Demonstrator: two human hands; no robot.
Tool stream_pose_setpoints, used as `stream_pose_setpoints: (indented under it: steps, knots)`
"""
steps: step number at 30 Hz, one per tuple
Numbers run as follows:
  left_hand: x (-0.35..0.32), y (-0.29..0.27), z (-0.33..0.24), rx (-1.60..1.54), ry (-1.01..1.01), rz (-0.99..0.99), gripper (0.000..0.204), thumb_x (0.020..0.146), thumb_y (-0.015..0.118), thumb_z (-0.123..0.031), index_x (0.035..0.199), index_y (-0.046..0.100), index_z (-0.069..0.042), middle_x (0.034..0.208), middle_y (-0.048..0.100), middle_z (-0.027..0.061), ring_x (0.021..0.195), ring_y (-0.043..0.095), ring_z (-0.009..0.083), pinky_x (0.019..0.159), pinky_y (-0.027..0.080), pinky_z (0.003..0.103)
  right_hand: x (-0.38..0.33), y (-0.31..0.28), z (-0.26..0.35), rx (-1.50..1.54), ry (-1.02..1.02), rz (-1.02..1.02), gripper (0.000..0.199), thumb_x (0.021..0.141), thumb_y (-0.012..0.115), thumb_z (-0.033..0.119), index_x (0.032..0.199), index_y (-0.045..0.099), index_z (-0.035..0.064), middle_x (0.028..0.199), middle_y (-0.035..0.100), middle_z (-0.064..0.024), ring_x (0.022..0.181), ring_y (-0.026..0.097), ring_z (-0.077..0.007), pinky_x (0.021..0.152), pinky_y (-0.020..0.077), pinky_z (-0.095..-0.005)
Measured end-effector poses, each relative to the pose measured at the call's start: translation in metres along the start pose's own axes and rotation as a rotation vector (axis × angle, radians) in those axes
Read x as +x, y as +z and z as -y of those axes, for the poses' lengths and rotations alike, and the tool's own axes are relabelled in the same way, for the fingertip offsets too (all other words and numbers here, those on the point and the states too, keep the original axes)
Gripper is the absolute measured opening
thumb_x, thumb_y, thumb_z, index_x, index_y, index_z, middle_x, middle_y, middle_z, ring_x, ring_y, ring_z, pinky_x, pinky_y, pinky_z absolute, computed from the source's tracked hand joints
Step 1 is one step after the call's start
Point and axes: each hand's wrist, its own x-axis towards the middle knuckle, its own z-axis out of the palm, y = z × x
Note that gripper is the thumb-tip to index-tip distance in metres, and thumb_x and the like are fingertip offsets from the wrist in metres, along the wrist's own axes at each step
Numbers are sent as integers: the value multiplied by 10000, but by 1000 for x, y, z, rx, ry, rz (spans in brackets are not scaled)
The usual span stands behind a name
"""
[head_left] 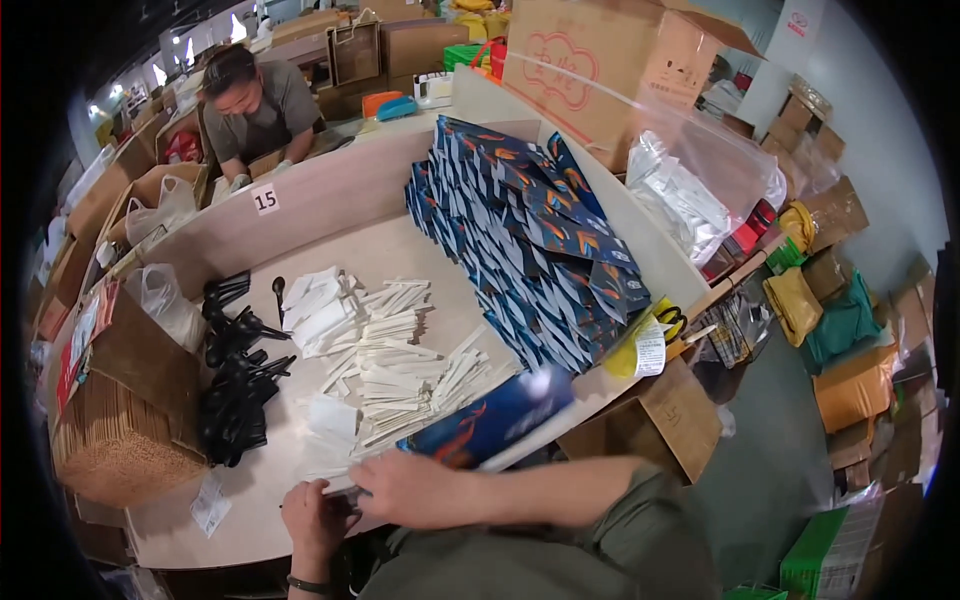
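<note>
At the table's front edge my left hand [318, 515] and my right hand [408, 487] meet with their fingers curled in. Between them is a thin, pale item, mostly hidden by the fingers. Just beyond my right hand lies a dark blue printed packet [490, 420], its far end blurred. Ahead of my hands are a white packet [332, 420] and a heap of thin white paper-wrapped sticks [400, 385]. Flat white packets [322, 310] lie behind. Black plastic spoons [238, 400] are piled to the left.
Dark blue printed packets [530, 240] stand in a large stack at the right. A brown cardboard box [130, 420] sits at the left edge. Wooden boards [340, 190] wall the table. Yellow tape [640, 345] and an opened carton [650, 420] are at the right. A co-worker [255, 110] works beyond.
</note>
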Motion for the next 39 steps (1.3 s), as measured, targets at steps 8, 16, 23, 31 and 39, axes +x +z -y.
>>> stream_pose_setpoints:
  steps: [8,16,23,31,39]
  knots:
    - [17,8,-37,-1170,-561,290,287,832,674,-34,1092,554,-16,901,608,34,806,604,130,730,505,274,12,-209,-152,-638,155,-178,161,760,777,231,789,698,93,1121,671,-133,1090,596,-341,954,433,-469]
    - [29,36,-86,-1359,-136,448,494,778,722,-94,1227,539,1,1192,596,95,1104,579,190,944,474,303,-82,5,-87,180,166,351,331,761,752,319,941,661,56,1196,595,-193,1144,560,-390,989,448,-456]
    - [17,3,-59,-601,-539,368,418,728,715,-133,1105,570,-23,1067,609,180,903,635,311,791,517,378,-50,9,-47,1,409,307,366,853,688,418,817,638,57,995,653,-177,958,630,-355,745,503,-419]
    - [-2,-8,-44,-337,-327,206,669,717,821,-223,1300,524,-83,1078,603,137,955,632,358,800,530,431,-51,45,-45,33,836,346,246,857,636,318,804,642,77,691,666,-145,706,665,-358,636,502,-492]
    - [19,-18,-22,-326,-14,442,797,702,850,-320,1378,500,-84,1076,606,153,946,625,376,795,513,434,-29,58,-22,296,844,345,231,795,616,263,768,663,39,727,674,-192,736,671,-399,685,530,-510]
